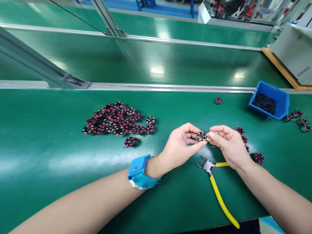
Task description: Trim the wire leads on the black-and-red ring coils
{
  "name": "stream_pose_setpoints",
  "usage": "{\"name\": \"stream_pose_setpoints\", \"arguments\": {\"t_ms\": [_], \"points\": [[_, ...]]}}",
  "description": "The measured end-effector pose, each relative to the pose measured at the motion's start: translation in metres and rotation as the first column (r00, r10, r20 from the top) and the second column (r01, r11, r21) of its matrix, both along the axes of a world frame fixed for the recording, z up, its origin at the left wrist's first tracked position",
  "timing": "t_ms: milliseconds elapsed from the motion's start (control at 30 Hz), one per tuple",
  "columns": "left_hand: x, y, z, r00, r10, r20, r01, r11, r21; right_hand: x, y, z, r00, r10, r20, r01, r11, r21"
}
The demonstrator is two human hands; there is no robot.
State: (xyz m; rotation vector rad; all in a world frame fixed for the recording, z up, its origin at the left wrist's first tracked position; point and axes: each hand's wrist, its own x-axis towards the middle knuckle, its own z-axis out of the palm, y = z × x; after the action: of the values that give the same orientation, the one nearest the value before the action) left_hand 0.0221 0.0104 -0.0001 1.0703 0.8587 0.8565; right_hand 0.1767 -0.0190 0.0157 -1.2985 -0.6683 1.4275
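Note:
Between the thumb and fingers of my left hand is a small round motor stator, black with copper-coloured windings. My right hand pinches at the stator's right edge, seemingly on its thin wire ends, though the fingertips hide most of them. Below the hands lie diagonal cutters with yellow handles, jaws apart; one handle runs under my right hand. A few more stators sit beside and partly behind my right hand. To the left a large cluster of stators rests on the green table, with one stator in front of it.
A blue bin holding short black pieces stands at the right, with several stators beyond it. One lone stator sits near the back. A metal rail crosses behind the work surface. A grey cabinet stands far right.

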Motion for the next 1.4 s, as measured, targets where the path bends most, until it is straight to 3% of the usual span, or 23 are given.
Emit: {"name": "stream_pose_setpoints", "arguments": {"t_ms": [367,1100,1267,1400], "points": [[0.0,0.001,0.001,1.0,0.008,0.003,-0.008,1.0,-0.017,-0.002,-0.002,0.0,0.991,-0.029,0.131,0.024,0.999,0.034],[0.0,0.0,0.003,1.0,-0.004,-0.017,0.004,0.999,-0.035,-0.001,-0.003,-0.001,0.985,-0.032,0.168,0.022,0.998,0.062],[0.0,0.0,0.003,1.0,0.02,0.015,-0.02,0.999,-0.026,0.0,-0.007,-0.003,0.943,-0.001,0.331,-0.053,0.987,0.153],[-0.001,0.0,0.002,1.0,0.002,0.013,-0.001,0.999,-0.046,0.011,-0.009,-0.001,0.854,0.144,0.5,-0.268,0.945,0.186]]}}
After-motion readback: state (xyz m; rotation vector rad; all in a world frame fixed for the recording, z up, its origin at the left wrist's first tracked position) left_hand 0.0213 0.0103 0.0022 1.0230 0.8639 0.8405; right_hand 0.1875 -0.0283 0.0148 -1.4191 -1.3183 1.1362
